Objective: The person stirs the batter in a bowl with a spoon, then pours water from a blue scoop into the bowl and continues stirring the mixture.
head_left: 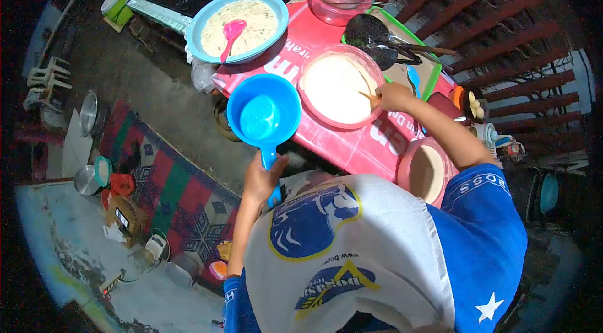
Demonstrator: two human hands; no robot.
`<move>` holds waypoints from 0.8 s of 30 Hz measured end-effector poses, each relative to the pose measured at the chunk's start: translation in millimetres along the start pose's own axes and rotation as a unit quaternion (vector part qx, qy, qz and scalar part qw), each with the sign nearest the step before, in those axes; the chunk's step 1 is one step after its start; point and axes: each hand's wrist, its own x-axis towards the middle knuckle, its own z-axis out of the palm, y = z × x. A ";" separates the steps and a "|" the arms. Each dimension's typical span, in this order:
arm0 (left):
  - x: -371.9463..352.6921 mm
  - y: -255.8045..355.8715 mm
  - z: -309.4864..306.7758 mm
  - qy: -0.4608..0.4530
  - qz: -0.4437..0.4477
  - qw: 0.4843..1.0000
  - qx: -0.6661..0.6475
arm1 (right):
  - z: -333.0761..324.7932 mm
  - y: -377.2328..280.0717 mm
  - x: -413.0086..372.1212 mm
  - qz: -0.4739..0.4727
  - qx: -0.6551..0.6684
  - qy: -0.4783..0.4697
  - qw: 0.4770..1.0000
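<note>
My left hand (260, 179) is wrapped round the handle of a blue water dipper (286, 106), held beside the table's near left edge with its open cup facing up. No liquid can be made out inside it. My right hand (394, 97) grips a wooden spoon (367, 95), whose end dips into white batter (334, 87). That batter fills much of a pink bowl (342, 124) standing on the table. The spoon's lower end is hidden in the batter.
On the pink-covered table (320, 138), a light blue basin (196, 41) holds speckled batter and a pink spoon (233, 32). Behind stand a pink container (339, 16) and a green-rimmed tray (431, 82) with a dark ladle (366, 32). A pink tub (405, 170) stands by my right arm.
</note>
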 end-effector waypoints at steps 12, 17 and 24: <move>-1.2 11.9 -4.8 0.016 -0.060 0.997 0.035 | 47.7 -43.1 16.6 0.025 0.559 -0.046 0.827; -1.2 15.8 -2.6 0.031 -0.070 0.996 0.050 | 37.5 -24.7 17.2 -0.032 0.445 0.200 0.872; -1.6 5.2 -2.0 0.027 -0.060 0.996 0.064 | 25.8 -4.3 37.5 0.017 0.100 0.371 0.923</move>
